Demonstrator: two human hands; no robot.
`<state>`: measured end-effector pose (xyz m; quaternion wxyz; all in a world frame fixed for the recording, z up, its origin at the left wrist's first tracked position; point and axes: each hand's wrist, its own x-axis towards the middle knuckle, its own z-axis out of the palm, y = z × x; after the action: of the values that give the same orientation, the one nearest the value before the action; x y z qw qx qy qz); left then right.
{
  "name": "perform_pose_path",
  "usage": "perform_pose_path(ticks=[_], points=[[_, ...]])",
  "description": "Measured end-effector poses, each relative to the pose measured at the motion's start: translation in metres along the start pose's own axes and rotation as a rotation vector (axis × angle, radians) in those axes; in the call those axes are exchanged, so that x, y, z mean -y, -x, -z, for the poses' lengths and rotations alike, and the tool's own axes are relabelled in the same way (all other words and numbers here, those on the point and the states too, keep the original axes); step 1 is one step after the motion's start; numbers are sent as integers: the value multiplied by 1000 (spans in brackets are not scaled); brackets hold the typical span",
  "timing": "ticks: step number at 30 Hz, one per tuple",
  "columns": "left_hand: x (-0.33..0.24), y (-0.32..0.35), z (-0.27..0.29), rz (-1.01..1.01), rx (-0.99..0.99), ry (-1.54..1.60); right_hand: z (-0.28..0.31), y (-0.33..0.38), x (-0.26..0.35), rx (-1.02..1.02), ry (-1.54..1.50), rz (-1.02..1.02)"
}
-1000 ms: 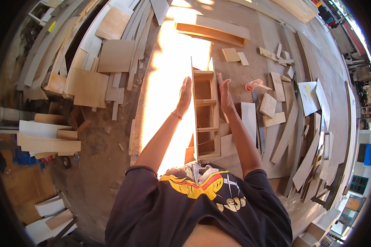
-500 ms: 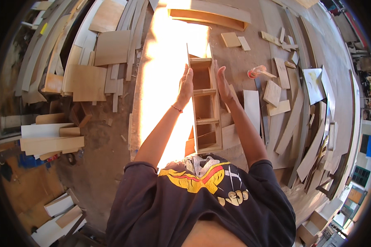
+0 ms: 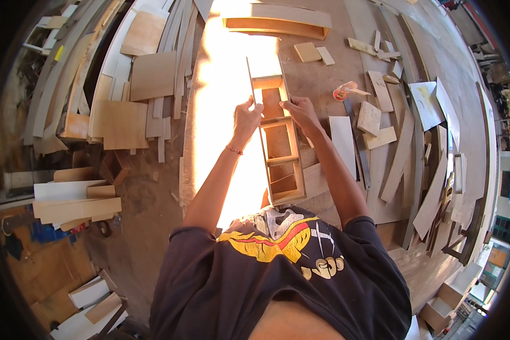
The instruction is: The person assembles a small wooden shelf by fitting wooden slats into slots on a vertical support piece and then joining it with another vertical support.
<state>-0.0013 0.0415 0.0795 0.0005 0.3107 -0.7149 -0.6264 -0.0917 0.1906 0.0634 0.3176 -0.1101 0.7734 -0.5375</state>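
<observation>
A long, narrow wooden frame, split by crosspieces into several compartments, lies on the worktable in front of me, its near end close to my shirt. My left hand is closed on its left side rail, the thumb hooked over the top edge. Opposite it, my right hand grips the right side rail, with its thumb over the edge and the fingers curled outside. Both hands sit around the second compartment from the far end. Bright sunlight washes out the table left of the frame.
Beyond the frame lies a shallow wooden box. To the right are a small red-and-clear container with a stick in it, wood blocks, a white panel and long strips. Stacked boards stand at the left.
My hands have gone from flat, upright palms beside the frame to closed fingers with thumbs over both rails. The frame's far end has swung slightly left in view.
</observation>
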Motion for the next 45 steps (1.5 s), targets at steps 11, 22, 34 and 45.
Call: perform_pose_path(ticks=[11, 22, 34, 45], points=[[-26, 66, 28, -215, 150, 362, 26, 51, 47, 178, -363, 136], [-56, 98, 40, -512, 179, 231, 39, 94, 87, 250, -421, 367], [-68, 91, 53, -688, 295, 172, 46, 105, 103, 295, -440, 575], [-70, 104, 51, -689, 128, 49, 39, 101, 102, 345, -404, 626]])
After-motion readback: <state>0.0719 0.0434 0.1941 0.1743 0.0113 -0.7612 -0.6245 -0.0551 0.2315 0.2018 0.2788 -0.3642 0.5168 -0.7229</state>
